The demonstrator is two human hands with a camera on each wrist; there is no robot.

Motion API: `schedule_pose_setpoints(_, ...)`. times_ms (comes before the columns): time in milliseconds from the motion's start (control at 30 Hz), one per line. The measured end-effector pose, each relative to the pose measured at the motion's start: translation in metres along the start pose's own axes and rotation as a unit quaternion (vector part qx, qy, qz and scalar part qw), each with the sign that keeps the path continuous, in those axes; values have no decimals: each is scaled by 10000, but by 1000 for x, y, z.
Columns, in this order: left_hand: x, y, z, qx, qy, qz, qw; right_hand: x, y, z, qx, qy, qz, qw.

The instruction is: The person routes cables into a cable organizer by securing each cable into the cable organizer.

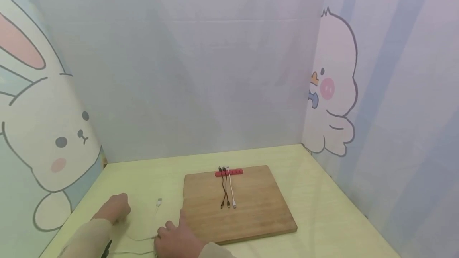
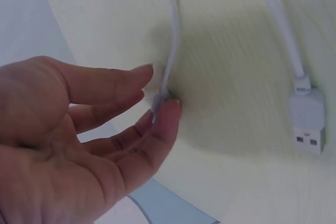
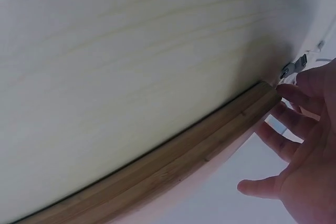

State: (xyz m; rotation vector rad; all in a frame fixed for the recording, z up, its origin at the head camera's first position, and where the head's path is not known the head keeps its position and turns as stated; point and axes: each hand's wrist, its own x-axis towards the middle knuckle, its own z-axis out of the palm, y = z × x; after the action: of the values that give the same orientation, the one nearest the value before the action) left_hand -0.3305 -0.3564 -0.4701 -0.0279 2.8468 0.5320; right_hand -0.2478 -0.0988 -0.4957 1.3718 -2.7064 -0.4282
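Note:
At the left, my left hand point(image 1: 120, 208) is curled, its fingertips around the small connector point(image 2: 160, 99) at one end of a white charging cable point(image 2: 175, 30). Beside it a white USB plug point(image 2: 307, 111) lies on the table, in the head view left of the wooden board point(image 1: 247, 218). My right hand point(image 1: 177, 240) is low at the board's front left corner, one finger pointing toward its edge. In the right wrist view its thumb and forefinger pinch at a grey connector point(image 3: 294, 66), while the other fingers spread beside the board's end.
A red cable holder point(image 1: 234, 172) sits at the board's back edge, with two black cables point(image 1: 225, 190) and a white cable point(image 1: 231, 188) hanging from it across the wood. Another white cable point(image 1: 132, 253) lies near the table's front. Printed curtains point(image 1: 201, 71) enclose the pale table point(image 1: 322, 206).

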Motion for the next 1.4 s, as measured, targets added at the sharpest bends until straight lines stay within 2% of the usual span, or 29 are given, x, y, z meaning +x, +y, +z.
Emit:
schedule_pose_setpoints(100,2,0,1,-28,-64,-137,9999,-1,0,-3,36,6,-95,9999)
schedule_pose_setpoints(300,8,1,3,265,-207,-221,9992,-2,-1,-3,-31,23,-210,9998)
schedule_pose_setpoints(433,9,0,3,358,-169,-227,9990,0,-2,-1,-94,160,-252,9995)
schedule_pose_setpoints(567,8,1,2,303,-193,-410,9985,1,-2,2,-5,288,-267,9992)
schedule_pose_setpoints(800,7,3,3,301,-101,-510,9982,2,-2,4,70,335,-281,9990)
schedule_pose_setpoints(1000,7,2,3,329,65,-378,9987,4,0,5,358,124,-196,9991)
schedule_pose_setpoints(1300,8,-5,-2,157,321,-82,9993,3,0,4,122,100,-236,9996)
schedule_pose_setpoints(1400,8,-6,-5,46,377,29,9993,1,1,3,-100,230,-323,9992)
